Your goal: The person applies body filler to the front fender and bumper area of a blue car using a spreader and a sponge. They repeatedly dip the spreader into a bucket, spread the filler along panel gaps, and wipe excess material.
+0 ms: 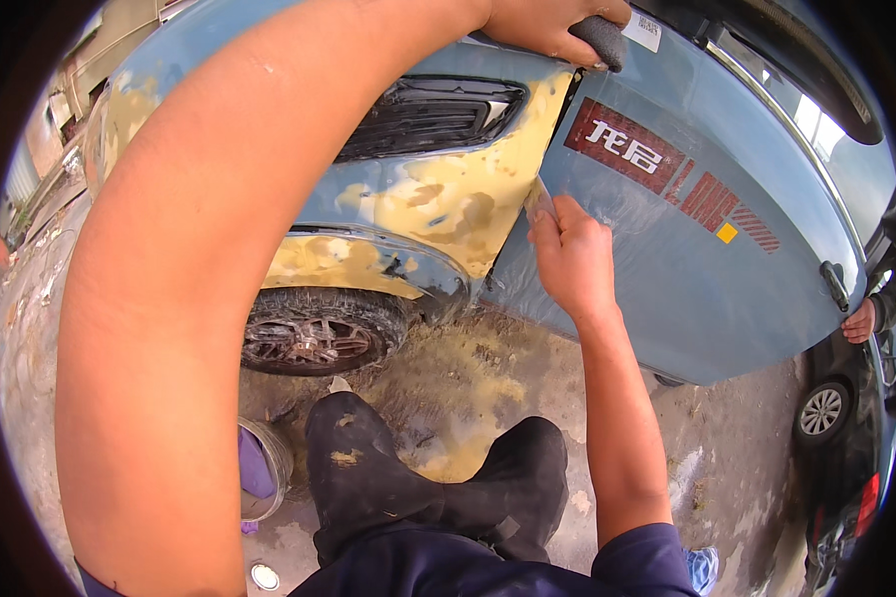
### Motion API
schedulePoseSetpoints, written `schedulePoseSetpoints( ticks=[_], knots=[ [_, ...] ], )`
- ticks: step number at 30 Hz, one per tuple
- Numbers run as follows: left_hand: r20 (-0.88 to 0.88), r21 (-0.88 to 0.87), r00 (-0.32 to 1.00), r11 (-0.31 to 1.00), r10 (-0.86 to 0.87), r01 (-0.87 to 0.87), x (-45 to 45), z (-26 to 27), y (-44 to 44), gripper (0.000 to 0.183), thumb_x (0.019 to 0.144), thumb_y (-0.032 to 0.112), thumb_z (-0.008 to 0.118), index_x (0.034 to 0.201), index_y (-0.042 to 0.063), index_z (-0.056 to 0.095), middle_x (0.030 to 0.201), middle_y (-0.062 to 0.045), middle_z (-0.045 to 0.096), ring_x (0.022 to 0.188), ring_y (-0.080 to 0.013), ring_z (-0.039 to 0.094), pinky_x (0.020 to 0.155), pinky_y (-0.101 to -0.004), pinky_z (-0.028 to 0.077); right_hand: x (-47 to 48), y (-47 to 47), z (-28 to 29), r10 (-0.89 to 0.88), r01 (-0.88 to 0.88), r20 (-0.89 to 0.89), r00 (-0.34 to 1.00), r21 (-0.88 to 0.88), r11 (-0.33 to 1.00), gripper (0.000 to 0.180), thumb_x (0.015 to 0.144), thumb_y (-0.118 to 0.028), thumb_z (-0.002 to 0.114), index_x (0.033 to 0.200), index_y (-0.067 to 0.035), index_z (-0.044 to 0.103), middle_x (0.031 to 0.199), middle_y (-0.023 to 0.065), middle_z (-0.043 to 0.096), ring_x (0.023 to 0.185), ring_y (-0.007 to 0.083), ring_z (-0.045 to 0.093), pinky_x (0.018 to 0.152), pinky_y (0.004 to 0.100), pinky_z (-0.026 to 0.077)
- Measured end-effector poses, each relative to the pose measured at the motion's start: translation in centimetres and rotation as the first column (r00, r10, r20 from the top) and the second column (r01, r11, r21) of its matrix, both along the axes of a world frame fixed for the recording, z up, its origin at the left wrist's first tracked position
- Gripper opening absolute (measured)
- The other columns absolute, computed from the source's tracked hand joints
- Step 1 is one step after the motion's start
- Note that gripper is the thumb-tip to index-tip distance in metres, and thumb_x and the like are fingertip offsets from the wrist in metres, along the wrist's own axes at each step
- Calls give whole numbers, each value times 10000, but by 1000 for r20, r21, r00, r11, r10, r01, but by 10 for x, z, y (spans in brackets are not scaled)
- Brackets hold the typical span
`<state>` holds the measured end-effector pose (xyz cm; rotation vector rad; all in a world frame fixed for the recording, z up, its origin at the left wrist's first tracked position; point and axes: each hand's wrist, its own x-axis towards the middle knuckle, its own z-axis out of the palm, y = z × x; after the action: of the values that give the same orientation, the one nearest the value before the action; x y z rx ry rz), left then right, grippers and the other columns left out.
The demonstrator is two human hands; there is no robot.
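Note:
At the top of the view, my left hand (526, 22) grips a dark grey sponge-like pad (601, 39) near the top of the open seam between fender and door. My right hand (576, 257) pinches a thin, pale flat piece (540, 198), its tip at the fender's rear edge; I cannot tell its material. The blue-grey car fender (317, 194) carries patches of yellow body filler (455, 216) around a black side vent (437, 112). Beside it stands the open, dusty blue-grey car door (642, 291), which bears a red printed panel with writing. My left forearm hides part of the fender.
Another person's hand (859, 321) is at the door's far edge. Below the fender is a dirty wheel (313, 339). A bucket (282, 463) with purple cloth stands left of my knees. Right, a dark car (844, 463) is parked. Yellow dust covers the concrete ground (459, 388).

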<state>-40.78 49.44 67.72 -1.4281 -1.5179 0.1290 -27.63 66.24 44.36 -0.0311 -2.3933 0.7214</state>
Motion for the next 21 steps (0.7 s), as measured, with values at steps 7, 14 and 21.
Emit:
schedulePoseSetpoints(
  ticks=[7, 14, 21],
  knots=[
    [5, -21, 1000, 1000, 16, -16, 2, 0, 2, 539, 867, 529, 851, 1241, 147, 789, 1208, -135, 671, 1234, -350, 620, 1018, -501, 512, 9, 3, -9, 58, -55, 39, 998, -59, 997, 212, 1087, -196, 658, 1036, 7, 693, 866, 175, 796, 809, 323, 791, 748, 432, 578],
    [-8, -7, 1000, 1000, 30, -30, 3, 0, 2, 529, 878, 518, 844, 1255, 153, 782, 1214, -141, 661, 1222, -358, 612, 1017, -494, 507, 43, 20, -43, 235, -292, -175, 956, -635, 715, 161, 1094, -181, 701, 1139, -27, 704, 1020, 99, 815, 816, 167, 755, 767, 387, 604],
    [1, -29, 999, 999, 39, -39, 7, 1, 4, 526, 864, 505, 847, 1246, 150, 773, 1199, -138, 646, 1204, -362, 605, 1009, -493, 502, -7, -13, -37, 212, -286, -197, 957, -751, 595, 376, 1076, -135, 733, 1393, 65, 700, 1002, 28, 750, 887, 102, 690, 780, 279, 542]
  ],
)
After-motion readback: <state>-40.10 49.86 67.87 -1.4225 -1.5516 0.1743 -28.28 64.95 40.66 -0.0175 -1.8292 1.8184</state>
